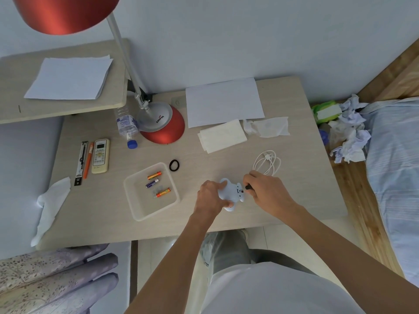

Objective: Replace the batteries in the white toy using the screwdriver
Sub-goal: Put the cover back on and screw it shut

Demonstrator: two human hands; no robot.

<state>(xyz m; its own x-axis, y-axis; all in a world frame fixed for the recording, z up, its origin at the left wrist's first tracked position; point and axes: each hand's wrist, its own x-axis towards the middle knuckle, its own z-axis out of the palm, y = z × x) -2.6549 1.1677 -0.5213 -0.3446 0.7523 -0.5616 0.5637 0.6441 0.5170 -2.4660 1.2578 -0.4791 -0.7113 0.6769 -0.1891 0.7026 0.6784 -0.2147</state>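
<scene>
The white toy (231, 192) lies on the desk near its front edge, with a small dark opening on its right side. My left hand (209, 196) grips the toy from the left. My right hand (266, 189) holds a dark screwdriver (248, 187) whose tip points into that opening. A clear plastic tray (145, 210) to the left holds three batteries: two orange ones (154, 175) (163, 192) and a purple one (152, 183).
A black hair tie (174, 165) and a coiled white cable (267, 164) lie behind the toy. Further back are tissues (222, 135), paper (224, 102), a red lamp base (162, 123) and a bottle (125, 123). A remote (101, 156) and pens (85, 163) lie left.
</scene>
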